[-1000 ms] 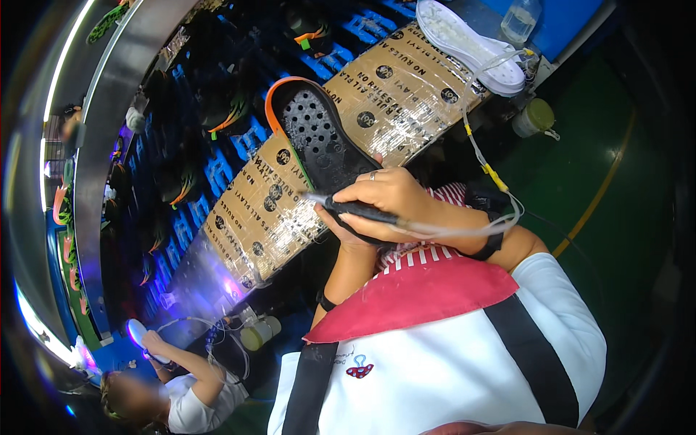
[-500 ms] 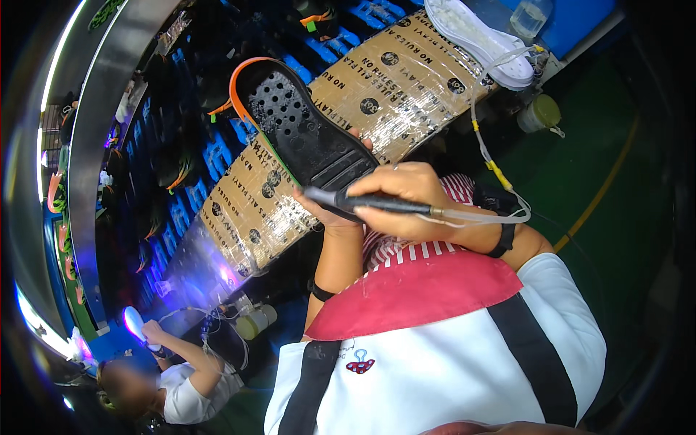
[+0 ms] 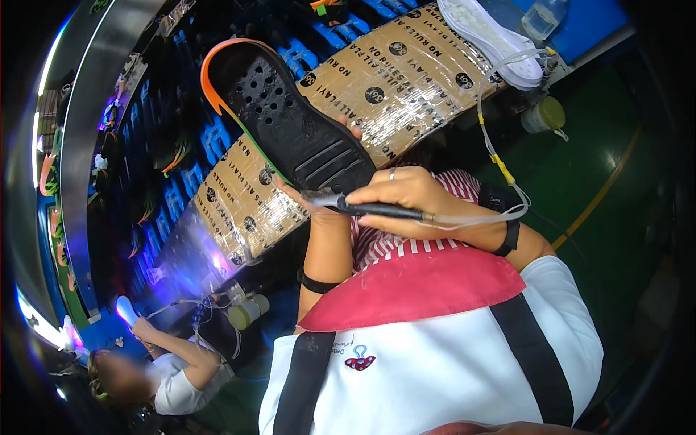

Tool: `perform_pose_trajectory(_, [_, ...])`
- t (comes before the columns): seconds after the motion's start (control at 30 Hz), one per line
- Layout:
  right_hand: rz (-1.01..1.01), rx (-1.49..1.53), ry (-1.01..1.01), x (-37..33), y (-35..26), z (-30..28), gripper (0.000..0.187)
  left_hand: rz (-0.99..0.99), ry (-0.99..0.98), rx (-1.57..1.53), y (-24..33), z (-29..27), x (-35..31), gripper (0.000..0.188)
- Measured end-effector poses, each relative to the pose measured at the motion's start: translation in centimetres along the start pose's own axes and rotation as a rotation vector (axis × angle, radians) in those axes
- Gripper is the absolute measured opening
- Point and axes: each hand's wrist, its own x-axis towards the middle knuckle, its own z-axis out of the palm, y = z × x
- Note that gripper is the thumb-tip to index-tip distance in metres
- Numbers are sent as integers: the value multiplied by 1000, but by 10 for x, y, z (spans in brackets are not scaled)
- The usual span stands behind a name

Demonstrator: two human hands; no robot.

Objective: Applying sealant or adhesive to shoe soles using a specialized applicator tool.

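The right hand [image 3: 408, 199] pinches a black-handled brush [image 3: 380, 210] trailing a translucent tube [image 3: 471, 219], its bristles by the near end of a black shoe sole [image 3: 312, 141], which the left hand [image 3: 319, 210] grips from below. Held over a cardboard-covered surface [image 3: 391, 87], the sole looks light, rubbery and bendy, perhaps slick where shiny, so best gripped by its side walls. Farther off, a white sole [image 3: 493, 43] lies beside a clear bottle [image 3: 542, 20].

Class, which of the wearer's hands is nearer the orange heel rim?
Left. The left hand holds the black sole, below and right of the orange heel rim; the right hand, gripping the brush, is farther right.
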Motion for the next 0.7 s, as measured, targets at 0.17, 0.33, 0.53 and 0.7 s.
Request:
perform_pose_trajectory(0.17, [7,154,-170,0,-7,-14,26,-37,53,-1,18,-10,-5,100])
perform_pose_trajectory(0.33, [-29,-25,-118,-3,0,-10,25,-101,-22,-3,21,-5,2,104])
perform_pose_trajectory(0.53, [-79,112,-251,-6,1,-16,25,-126,-89,103,35,4,7,107])
perform_pose_trajectory(0.7, [-102,-83,-171,-9,5,-13,26,-168,-18,325,41,9,7,108])
